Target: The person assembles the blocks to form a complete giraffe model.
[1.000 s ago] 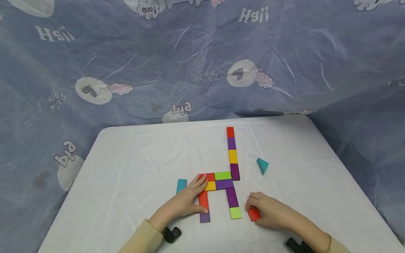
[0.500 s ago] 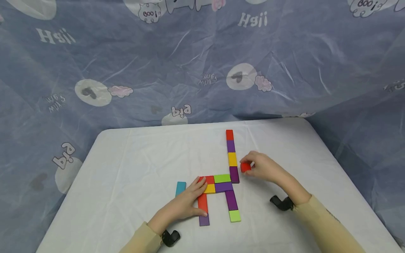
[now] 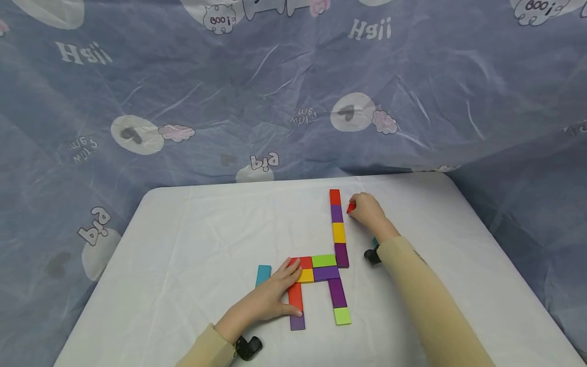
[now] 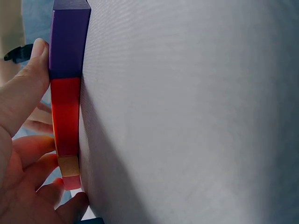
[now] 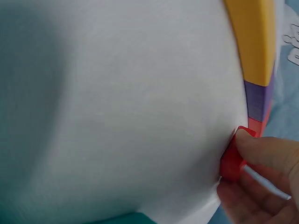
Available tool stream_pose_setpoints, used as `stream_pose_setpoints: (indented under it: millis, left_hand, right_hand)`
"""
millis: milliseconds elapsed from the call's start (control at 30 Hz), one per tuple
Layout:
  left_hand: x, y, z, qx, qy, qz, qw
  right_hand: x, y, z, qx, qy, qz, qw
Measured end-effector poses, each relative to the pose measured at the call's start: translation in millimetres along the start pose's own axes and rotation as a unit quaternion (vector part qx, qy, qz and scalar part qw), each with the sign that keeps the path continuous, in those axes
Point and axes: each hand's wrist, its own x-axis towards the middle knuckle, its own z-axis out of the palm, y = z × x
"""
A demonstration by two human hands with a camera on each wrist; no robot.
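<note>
My right hand (image 3: 369,210) pinches a small red block (image 5: 231,158) between thumb and fingers, just right of the upper end of an upright column. From the top, that column runs red block (image 3: 335,197), purple block (image 3: 337,213), yellow block (image 3: 339,232) and dark purple block (image 3: 341,255). At its foot lie a lime green block (image 3: 324,260) and a purple block (image 3: 326,273). My left hand (image 3: 268,296) rests with spread fingers over a red and a yellow block (image 3: 305,276), its thumb beside the orange-red block (image 4: 65,116) and purple block (image 4: 69,42) below.
A teal block (image 3: 263,274) lies left of the left hand, partly covered by it. Mostly hidden under the right wrist is a teal triangular block (image 3: 375,242). Another leg has a dark purple block (image 3: 337,293) and a lime block (image 3: 342,316). White cloth (image 3: 192,244) covers the table.
The right hand has carried the red block from the lower right, away from the body, to beside the column's top. The left hand stays where it was.
</note>
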Motion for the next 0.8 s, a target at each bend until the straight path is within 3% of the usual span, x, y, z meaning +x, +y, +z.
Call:
stream_pose_setpoints:
  millis: [267,433,567,667,800]
  left_hand:
    - [0.8,-2.5,1.7,0.004,0.002,0.002,1.0]
    - [0.1,-3.4,0.8,0.005,0.007,0.008,0.9999]
    - [-0.3,-4.1,0.3,0.003,0.007,0.009,0.9999]
    - [-0.5,-4.1,0.6,0.005,0.006,0.009,0.9999]
    - [0.0,-3.7,0.7,0.01,0.004,0.007,0.9999]
  right_hand:
    - [-15.9,-10.8,0.0,-0.03,0.054,0.005,0.9981]
    - [-27.8,-18.2,6.1,-0.089,0.02,-0.003,0.9959]
    - [-26.6,-20.4,9.2,-0.122,0.002,-0.015,0.9924]
    - [-22.4,-19.2,9.3,-0.113,0.0,-0.009,0.9936]
    - [-15.8,-12.3,8.5,-0.08,0.032,-0.01,0.9963]
